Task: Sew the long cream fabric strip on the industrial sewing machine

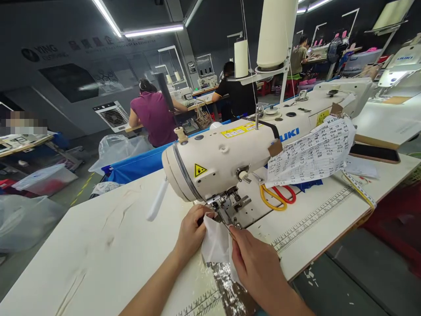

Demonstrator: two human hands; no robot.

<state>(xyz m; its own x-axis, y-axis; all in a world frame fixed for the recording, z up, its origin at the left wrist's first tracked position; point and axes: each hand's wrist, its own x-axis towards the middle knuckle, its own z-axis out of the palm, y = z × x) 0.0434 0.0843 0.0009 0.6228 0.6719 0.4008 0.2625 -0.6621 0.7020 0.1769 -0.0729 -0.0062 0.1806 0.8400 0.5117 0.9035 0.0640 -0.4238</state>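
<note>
A white piece of fabric (215, 241) lies under the head of a white JUKI sewing machine (213, 153), by its needle area. My left hand (194, 230) is closed on the fabric's upper left edge, close to the presser foot; its fingertips are partly hidden. To the right, my right hand (258, 263) is closed around a slim metal tool (227, 225) pointing toward the needle, perhaps tweezers. The same hand rests against the fabric's right side. Part of the cloth hangs below, between both hands.
Yellow and red-handled scissors (278, 197) lie right of the machine head. A handwritten sheet (309, 153) is taped to the machine. A tape measure (360, 191) and a phone (375, 152) are farther right. Thread cones (276, 35) stand above. Co-workers (154, 109) sit beyond a blue cloth bin (141, 162).
</note>
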